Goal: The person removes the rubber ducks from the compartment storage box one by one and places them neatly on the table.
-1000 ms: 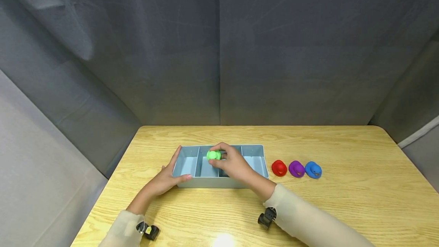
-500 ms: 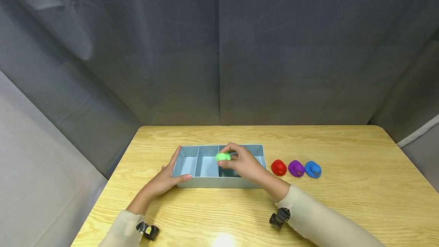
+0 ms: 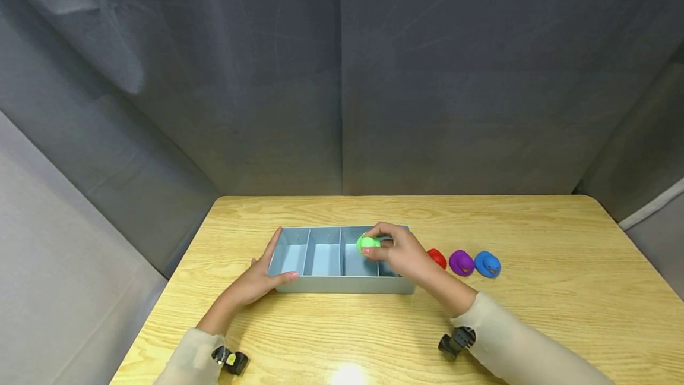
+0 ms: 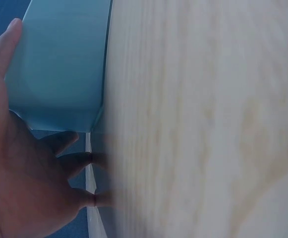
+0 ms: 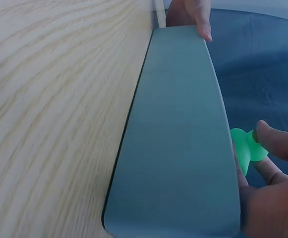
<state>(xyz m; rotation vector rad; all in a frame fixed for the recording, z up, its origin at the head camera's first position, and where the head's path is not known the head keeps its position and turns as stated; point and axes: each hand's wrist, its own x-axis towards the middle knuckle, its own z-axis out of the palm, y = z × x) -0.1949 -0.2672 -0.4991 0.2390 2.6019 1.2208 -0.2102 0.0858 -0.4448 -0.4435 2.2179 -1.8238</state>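
My right hand (image 3: 403,252) pinches a green rubber duck (image 3: 367,243) between thumb and fingers, over the third compartment from the left of a grey-blue divided box (image 3: 342,284). In the right wrist view the green duck (image 5: 246,146) shows just above the box's rim, with the thumb on one side of it. My left hand (image 3: 257,281) rests at the box's left end, its index finger straight along the end wall and its thumb on the front rim. The left wrist view shows its fingers (image 4: 67,163) spread beside the box's end (image 4: 59,74).
Right of the box stand a red duck (image 3: 437,258), partly hidden by my right hand, a purple duck (image 3: 462,263) and a blue duck (image 3: 488,264) in a row. They share a wooden table (image 3: 561,290) backed by a dark grey curtain (image 3: 459,76).
My right hand has carried the green duck rightward, from over the second compartment to over the third. Its wrist now overlaps the red duck's left side. The left hand and box have stayed put.
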